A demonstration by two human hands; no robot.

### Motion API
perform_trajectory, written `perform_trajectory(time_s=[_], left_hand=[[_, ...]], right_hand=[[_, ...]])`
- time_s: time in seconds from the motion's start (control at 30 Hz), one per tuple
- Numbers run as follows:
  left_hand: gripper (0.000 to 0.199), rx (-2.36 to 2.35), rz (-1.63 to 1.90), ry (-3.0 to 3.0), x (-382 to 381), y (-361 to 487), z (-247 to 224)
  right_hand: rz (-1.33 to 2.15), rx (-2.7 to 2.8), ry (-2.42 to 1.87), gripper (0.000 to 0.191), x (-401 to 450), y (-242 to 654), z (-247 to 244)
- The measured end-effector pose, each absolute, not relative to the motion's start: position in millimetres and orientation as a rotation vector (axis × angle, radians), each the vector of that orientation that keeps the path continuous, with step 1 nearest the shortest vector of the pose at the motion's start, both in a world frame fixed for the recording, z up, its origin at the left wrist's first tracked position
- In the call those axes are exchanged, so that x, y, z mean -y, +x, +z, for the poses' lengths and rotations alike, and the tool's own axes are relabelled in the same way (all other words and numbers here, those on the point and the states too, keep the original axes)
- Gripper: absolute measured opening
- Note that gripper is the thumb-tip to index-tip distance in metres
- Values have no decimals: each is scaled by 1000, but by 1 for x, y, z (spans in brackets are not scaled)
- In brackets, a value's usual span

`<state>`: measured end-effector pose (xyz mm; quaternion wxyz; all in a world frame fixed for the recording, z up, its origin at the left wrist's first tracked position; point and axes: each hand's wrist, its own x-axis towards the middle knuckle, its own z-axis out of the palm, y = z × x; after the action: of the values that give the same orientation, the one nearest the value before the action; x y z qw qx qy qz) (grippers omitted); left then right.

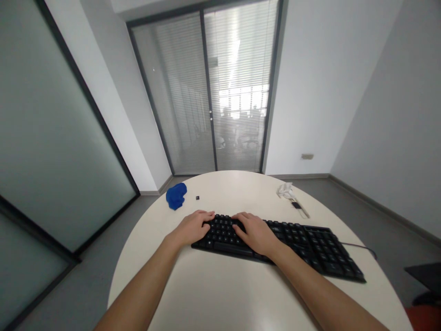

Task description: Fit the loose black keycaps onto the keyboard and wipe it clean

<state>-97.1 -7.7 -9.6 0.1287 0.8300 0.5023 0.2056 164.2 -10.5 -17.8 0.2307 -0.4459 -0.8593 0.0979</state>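
Observation:
A black keyboard (234,249) lies slightly angled on a round cream table (213,294). My left hand (193,227) rests on its left end, fingers reaching over the upper keys and thumb apart. Further right, my right hand (257,233) lies over the middle keys with its fingers forward and thumb spread to the left. Neither hand holds anything. Beyond my left hand are a blue cloth-like item (176,196) and a small dark square piece (197,197).
At the table's back right lie a crumpled white item (285,190), a black piece (296,205) and a thin light stick (303,212). The keyboard's cable (360,245) runs off the right edge. A glass door with blinds (237,87) stands behind.

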Motion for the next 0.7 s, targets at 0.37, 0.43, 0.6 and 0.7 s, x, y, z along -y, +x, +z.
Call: perform_trajectory(time_s=[0.37, 0.43, 0.6, 0.7], left_hand=[[35, -1494, 1000, 2159, -21, -118, -36], [35, -1695, 1057, 2200, -36, -125, -42], [39, -1909, 1007, 2221, -68, -140, -51], [43, -2006, 911, 2246, -78, -143, -53]], right_hand=[[261, 2360, -1216, 29, 11, 164, -18], [264, 2360, -1216, 30, 11, 164, -19], [281, 2362, -1215, 30, 11, 165, -19], [277, 2361, -1219, 30, 11, 165, -19]])
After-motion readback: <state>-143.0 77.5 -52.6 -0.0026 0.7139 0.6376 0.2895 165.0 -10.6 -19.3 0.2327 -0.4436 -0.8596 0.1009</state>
